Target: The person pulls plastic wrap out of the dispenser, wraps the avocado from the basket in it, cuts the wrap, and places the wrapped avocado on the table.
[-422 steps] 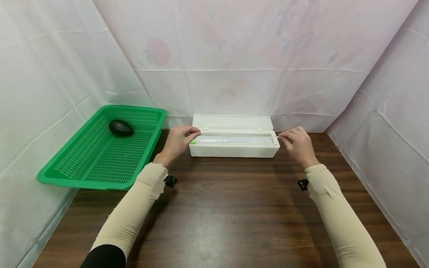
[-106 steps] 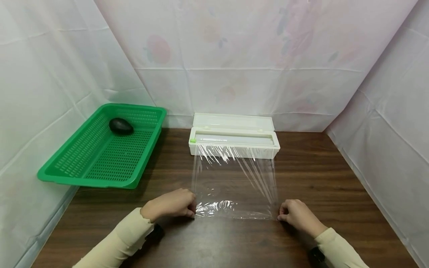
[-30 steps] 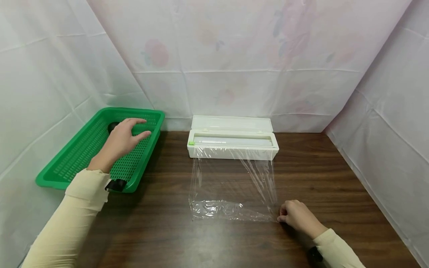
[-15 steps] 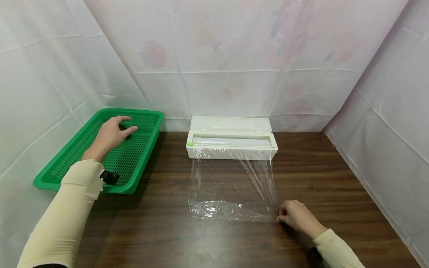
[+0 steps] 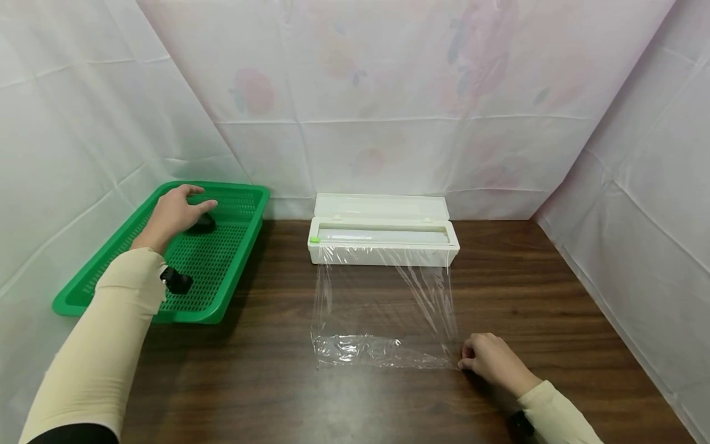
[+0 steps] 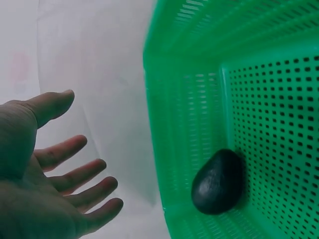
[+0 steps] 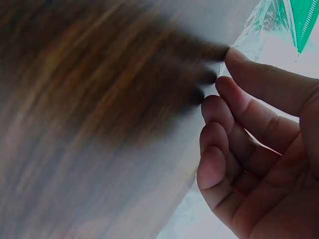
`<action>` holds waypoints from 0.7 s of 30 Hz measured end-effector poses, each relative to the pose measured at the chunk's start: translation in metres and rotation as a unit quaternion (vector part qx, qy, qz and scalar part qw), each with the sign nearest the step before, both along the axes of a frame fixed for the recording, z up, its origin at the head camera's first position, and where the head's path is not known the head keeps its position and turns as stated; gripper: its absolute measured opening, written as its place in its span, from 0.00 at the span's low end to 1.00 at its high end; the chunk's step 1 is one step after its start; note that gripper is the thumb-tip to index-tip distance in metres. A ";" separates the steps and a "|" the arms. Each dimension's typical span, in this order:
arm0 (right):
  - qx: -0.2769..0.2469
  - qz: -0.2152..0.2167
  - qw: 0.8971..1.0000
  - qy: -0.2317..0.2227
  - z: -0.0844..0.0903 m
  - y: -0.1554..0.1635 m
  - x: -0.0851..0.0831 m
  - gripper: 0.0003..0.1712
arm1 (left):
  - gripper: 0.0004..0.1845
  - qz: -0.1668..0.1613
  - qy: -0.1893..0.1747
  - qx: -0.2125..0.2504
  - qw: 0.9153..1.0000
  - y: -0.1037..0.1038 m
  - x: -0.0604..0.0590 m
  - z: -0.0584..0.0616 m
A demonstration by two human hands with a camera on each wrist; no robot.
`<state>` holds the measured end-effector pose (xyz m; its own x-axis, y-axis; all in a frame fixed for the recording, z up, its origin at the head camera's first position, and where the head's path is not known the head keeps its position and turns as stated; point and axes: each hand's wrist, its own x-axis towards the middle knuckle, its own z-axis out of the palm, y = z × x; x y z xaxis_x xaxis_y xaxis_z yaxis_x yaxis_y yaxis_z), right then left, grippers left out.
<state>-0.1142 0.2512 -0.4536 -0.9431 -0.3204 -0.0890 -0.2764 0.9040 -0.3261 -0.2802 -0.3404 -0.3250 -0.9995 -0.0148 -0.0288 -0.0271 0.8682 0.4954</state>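
Note:
A dark avocado (image 6: 218, 182) lies at the far end of the green basket (image 5: 235, 262). My left hand (image 5: 171, 213) is above it with fingers spread, partly covering it in the head view; the left wrist view shows the hand (image 6: 60, 174) holding nothing. Clear plastic wrap (image 5: 383, 308) stretches from the white dispenser box (image 5: 383, 255) toward me over the table. At its near right corner, my right hand (image 5: 493, 361) pinches the edge between thumb and curled fingers, low at the tabletop. The right wrist view shows those fingertips (image 7: 227, 92) close together by the film.
The dispenser's lid (image 5: 383, 206) stands raised at the back, and a green slider (image 5: 314, 240) sits at its left end. Pale cloth (image 5: 355, 92) hangs behind and along both sides of the wooden table (image 5: 266, 370).
Since 3.5 s ago my left hand has let go of the wrap's left corner and moved over the basket, lately going further left and away from me. My right hand has stayed at its corner.

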 end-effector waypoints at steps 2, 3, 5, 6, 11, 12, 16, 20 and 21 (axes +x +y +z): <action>-0.001 0.000 1.000 -0.001 0.001 0.000 0.000 0.17 | 0.44 0.004 0.001 0.002 1.000 -0.002 -0.003 0.000; -0.001 0.001 1.000 0.000 0.001 0.000 0.000 0.17 | 0.45 0.007 0.003 0.006 1.000 -0.004 -0.004 0.000; 0.000 0.003 1.000 0.001 0.002 0.000 0.000 0.17 | 0.45 0.014 0.010 0.012 1.000 -0.006 -0.007 0.000; 0.000 0.004 1.000 0.003 0.002 0.001 0.000 0.17 | 0.45 0.016 0.016 0.014 1.000 -0.007 -0.009 0.000; 0.004 0.008 1.000 0.003 0.002 0.001 0.002 0.17 | 0.45 0.023 0.043 0.008 0.999 -0.011 -0.017 -0.001; 0.004 0.010 1.000 0.003 0.002 0.001 0.002 0.18 | 0.45 0.024 0.046 0.006 0.999 -0.011 -0.019 -0.001; 0.003 0.015 1.000 0.003 0.002 0.000 0.003 0.18 | 0.46 0.027 0.053 0.009 0.998 -0.015 -0.024 -0.007; 0.006 0.022 1.000 0.010 0.002 0.001 0.003 0.17 | 0.47 0.036 0.047 0.010 0.998 -0.019 -0.026 -0.016; 0.006 0.023 1.000 0.011 0.002 0.001 0.004 0.17 | 0.48 0.040 0.044 0.009 0.998 -0.021 -0.026 -0.018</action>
